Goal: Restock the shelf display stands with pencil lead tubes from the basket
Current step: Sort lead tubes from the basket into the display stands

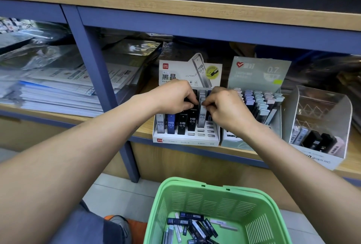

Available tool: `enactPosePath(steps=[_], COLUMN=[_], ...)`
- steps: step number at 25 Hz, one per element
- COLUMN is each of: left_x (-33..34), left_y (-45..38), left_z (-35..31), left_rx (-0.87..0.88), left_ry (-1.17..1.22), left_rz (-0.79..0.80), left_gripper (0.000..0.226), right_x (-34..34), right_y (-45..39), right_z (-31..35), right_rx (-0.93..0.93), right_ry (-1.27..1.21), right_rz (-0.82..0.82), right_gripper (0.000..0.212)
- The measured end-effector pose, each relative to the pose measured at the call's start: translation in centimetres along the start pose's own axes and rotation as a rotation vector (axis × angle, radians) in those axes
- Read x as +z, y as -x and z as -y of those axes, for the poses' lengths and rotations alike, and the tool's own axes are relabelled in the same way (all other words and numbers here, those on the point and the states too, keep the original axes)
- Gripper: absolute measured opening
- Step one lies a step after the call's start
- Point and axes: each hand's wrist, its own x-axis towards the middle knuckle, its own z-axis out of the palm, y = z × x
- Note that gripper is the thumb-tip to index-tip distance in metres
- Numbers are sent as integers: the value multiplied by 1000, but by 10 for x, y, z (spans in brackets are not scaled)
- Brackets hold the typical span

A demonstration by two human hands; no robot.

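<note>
A white HB 0.5 display stand (pixel 186 140) sits on the shelf with grey, blue and black lead tubes upright in its slots. My left hand (pixel 173 96) grips several black tubes (pixel 190 101) over the stand's middle rows. My right hand (pixel 224 107) pinches the top of a grey tube (pixel 202 116) standing in a slot beside them. Below, a green basket (pixel 254 200) holds several loose dark blue and grey tubes (pixel 192 226).
A pale green 0.7 display stand (pixel 257 72) full of tubes stands right of the white one. A clear-walled stand (pixel 320 122) with black tubes is further right. Stacked papers (pixel 58 91) fill the left bay behind a blue post (pixel 101 87).
</note>
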Motion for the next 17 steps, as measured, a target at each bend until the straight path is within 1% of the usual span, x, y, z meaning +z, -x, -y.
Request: enactPosePath(steps=[2, 4, 6, 8, 9, 11, 12, 13, 15, 17], left_x=[-2, -5, -6, 0, 8, 40, 61, 84, 133, 178], left_y=[2, 6, 12, 23, 30, 48, 57, 65, 79, 86], left_z=[-5, -12, -23, -41, -51, -74, -85, -94, -106, -108], left_rx=[-7, -21, -44, -38, -22, 3, -2, -15, -45, -69], left_ry=[6, 26, 47, 97, 136, 226, 261, 281, 248, 150], left_rz=[-8, -49, -131, -216, -248, -240, -189, -107, 131, 373], left_gripper=[27, 28, 27, 26, 26, 23, 21, 19, 20, 22], right_x=[-1, -4, -10, -13, -11, 1, 11, 23, 55, 91], right_y=[2, 6, 16, 37, 51, 89, 109, 128, 163, 190], right_z=[0, 2, 4, 4, 3, 0, -3, -8, -22, -38], right_rx=[-25, -55, -50, -13, 11, 94, 147, 208, 336, 443], right_ry=[33, 67, 47, -22, -64, -121, -134, -145, -159, -145], right_rz=[1, -21, -78, -94, -64, 97, 213, 336, 589, 768], right_gripper=[26, 31, 33, 31, 29, 25, 24, 23, 25, 27])
